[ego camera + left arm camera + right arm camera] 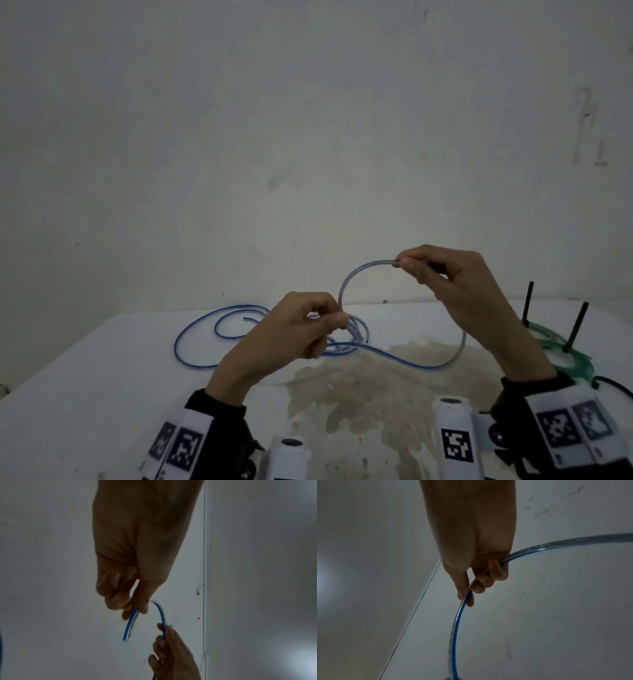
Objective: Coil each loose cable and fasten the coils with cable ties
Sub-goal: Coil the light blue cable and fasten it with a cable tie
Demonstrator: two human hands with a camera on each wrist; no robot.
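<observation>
- Hands at work above a white table [102,370]: the left hand [298,329] pinches a small gathered bundle of turns of the blue cable [191,329], thumb and fingers closed round it, apparently to keep the finished loops from springing apart.
- Right hand [445,277], raised higher and further right, grips a free stretch of the same cable between thumb and curled fingers; the arc between the two hands looks like the next loop being shaped.
- Slack lies in loose curves on the table behind and to the left of the left hand, with one strand sweeping right beneath the right forearm, which suggests the coiling is only partly done.
- Green coil [561,349] sits at the table's right edge around two upright black pegs [579,325], well apart from the work.
- No cable tie can be made out in any view.
</observation>
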